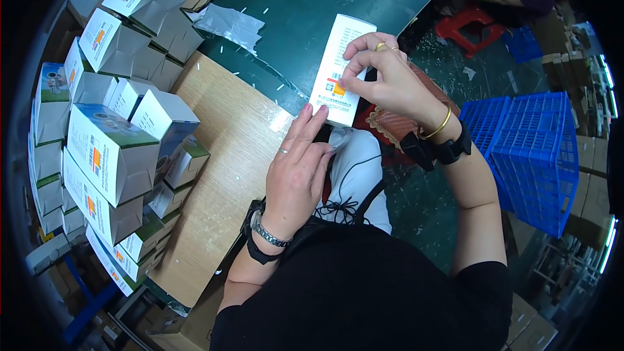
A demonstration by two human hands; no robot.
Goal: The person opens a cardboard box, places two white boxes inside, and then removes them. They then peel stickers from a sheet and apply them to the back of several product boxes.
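wooden worktop [224, 156] at our left carries stacked white cartons [114, 149]. our right hand [390, 81] pinches a flat white box [341, 68] above our lap, grip closed on its edge; left hand [296, 172] fingers loosely extended, touching its lower end.

The left hand [296, 169] lies palm down with its fingers [311, 120] stretched forward and close together, a ring on one finger, a metal watch and a black band around the wrist. The right hand [390, 84] is raised ahead of it, wrist bent, thumb and forefinger pinched together at their tips while the other fingers curl loosely (rings on two of them, a gold bangle and a black band at the wrist). Both forearms rise bare from short black sleeves, the right one bent at the elbow.
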